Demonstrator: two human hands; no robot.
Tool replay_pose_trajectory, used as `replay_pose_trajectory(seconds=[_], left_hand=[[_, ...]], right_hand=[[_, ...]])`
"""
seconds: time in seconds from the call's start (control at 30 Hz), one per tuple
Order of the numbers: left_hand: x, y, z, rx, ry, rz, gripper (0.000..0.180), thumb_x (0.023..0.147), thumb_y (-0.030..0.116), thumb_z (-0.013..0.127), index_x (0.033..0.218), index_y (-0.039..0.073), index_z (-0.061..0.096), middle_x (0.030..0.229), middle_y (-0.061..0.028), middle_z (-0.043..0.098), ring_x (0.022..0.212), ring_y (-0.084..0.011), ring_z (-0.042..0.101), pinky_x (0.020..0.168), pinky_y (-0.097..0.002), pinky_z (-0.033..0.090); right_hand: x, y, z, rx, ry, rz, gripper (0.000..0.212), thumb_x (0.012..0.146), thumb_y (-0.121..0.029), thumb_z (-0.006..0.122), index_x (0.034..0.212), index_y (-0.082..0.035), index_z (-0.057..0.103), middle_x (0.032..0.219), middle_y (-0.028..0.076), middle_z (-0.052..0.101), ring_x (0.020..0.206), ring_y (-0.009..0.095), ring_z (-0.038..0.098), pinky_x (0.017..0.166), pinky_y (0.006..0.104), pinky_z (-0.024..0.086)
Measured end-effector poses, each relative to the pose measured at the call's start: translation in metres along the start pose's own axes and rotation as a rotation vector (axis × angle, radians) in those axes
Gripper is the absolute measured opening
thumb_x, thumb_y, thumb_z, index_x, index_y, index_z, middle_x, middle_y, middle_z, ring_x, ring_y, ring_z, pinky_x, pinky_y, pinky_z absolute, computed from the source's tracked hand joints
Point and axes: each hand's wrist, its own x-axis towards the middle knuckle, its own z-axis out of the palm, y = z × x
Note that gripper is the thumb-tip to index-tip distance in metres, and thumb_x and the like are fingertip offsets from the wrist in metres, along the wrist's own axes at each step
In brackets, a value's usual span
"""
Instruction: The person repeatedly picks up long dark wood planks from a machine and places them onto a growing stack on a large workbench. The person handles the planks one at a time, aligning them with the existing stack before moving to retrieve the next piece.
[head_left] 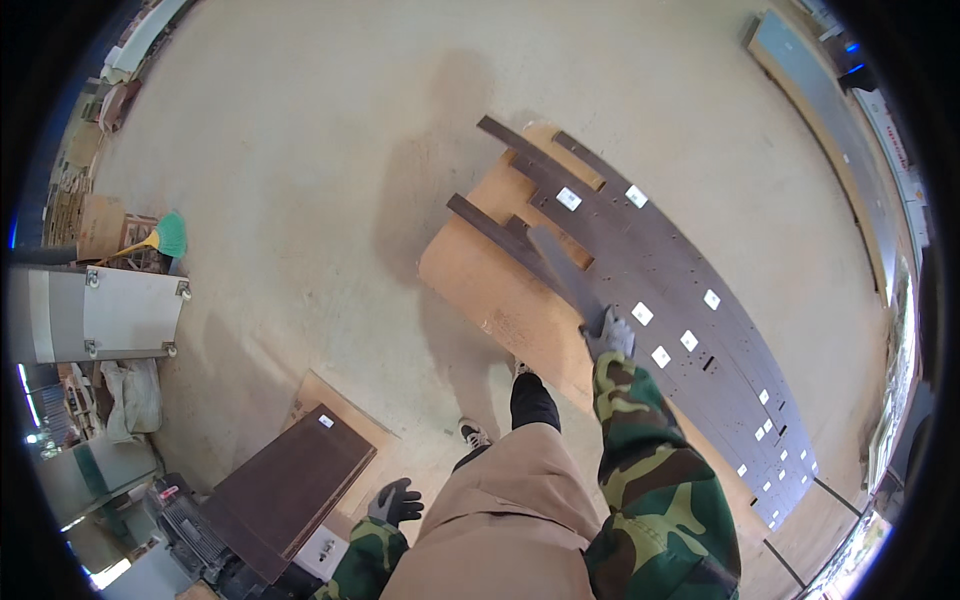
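Note:
My right hand [609,336], in a grey glove, is closed around one end of a narrow dark board strip [563,270]. The strip points away to the upper left, over a layer of dark brown boards [670,270] with white labels and small holes. Those boards lie side by side on a brown cardboard sheet [490,305]. Some stick out farther than others at the far left end. My left hand [397,502], gloved with dark fingers, hangs low near my left side, fingers apart and nothing in them. Beside it is a stack of wide dark brown panels [290,480].
At the left stand a white wheeled cabinet [130,311], a green broom [171,235] and cardboard boxes [100,225]. A grey motor [190,530] sits at the lower left. Along the right, a long stack of panels [835,120] lies on the floor.

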Motion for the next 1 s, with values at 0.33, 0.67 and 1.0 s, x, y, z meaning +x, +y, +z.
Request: replay_pose_trajectory(seconds=[0.33,0.67,1.0], left_hand=[[0.035,0.031,0.082,0.045,0.048,-0.229,0.045,0.091,0.032,0.056,0.123,0.001,0.049,0.095,-0.018,0.064,0.078,-0.0272,0.065,0.068,-0.0385,0.055],[0.053,0.043,0.105,0.036,0.105,-0.299,0.045,0.09,0.031,0.058,0.122,0.0,0.05,0.094,-0.0181,0.064,0.079,-0.0274,0.065,0.069,-0.0391,0.056],[0.054,0.045,0.127,0.046,0.096,-0.319,0.044,0.09,0.03,0.057,0.121,0.0,0.05,0.095,-0.0182,0.064,0.08,-0.0272,0.065,0.07,-0.0384,0.056]], right_hand=[[0.182,-0.053,0.017,-0.095,0.098,-0.245,0.081,0.078,-0.051,0.06,0.143,-0.018,0.026,0.116,0.013,0.053,0.106,0.032,0.051,0.087,0.0437,0.041],[0.227,-0.078,0.059,0.06,0.429,-0.328,0.088,0.067,-0.034,0.071,0.142,-0.021,0.029,0.136,0.013,0.037,0.122,0.033,0.037,0.1,0.0481,0.03],[0.209,-0.083,0.08,0.178,0.372,-0.234,0.084,0.074,-0.022,0.063,0.145,-0.014,0.019,0.145,0.015,0.024,0.134,0.035,0.022,0.109,0.0493,0.019]])
